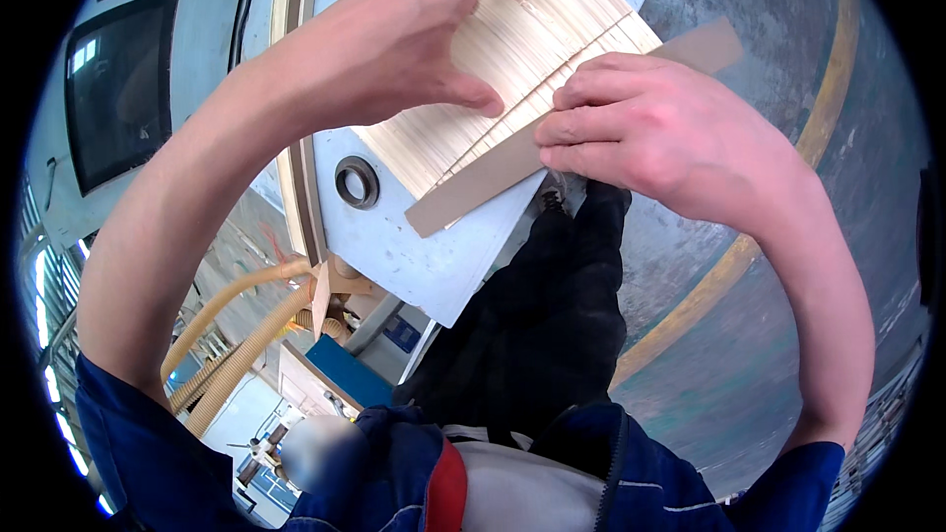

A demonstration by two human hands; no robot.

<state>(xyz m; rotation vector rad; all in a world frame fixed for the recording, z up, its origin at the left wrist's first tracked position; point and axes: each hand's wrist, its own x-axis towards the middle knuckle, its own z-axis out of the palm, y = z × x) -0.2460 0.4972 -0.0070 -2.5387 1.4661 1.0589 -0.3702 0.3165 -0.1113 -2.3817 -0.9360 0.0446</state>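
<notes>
A row of thin pale wooden strips lies side by side on the light blue tabletop. My left hand is spread over them, thumb and forefinger wide apart, the thumb tip at the strips' surface. It holds nothing that I can see, though its far fingers are partly cut off by the upper edge. My right hand has its fingers closed on a flat grey-brown strip, which lies slantwise along the near ends of the wooden strips. The right thumb is hidden.
A dark ring rests on the tabletop left of the strips. A long rail runs along the table's left side, beside a machine panel with a dark screen. Yellowish ribbed hoses hang below left. The floor has a yellow line.
</notes>
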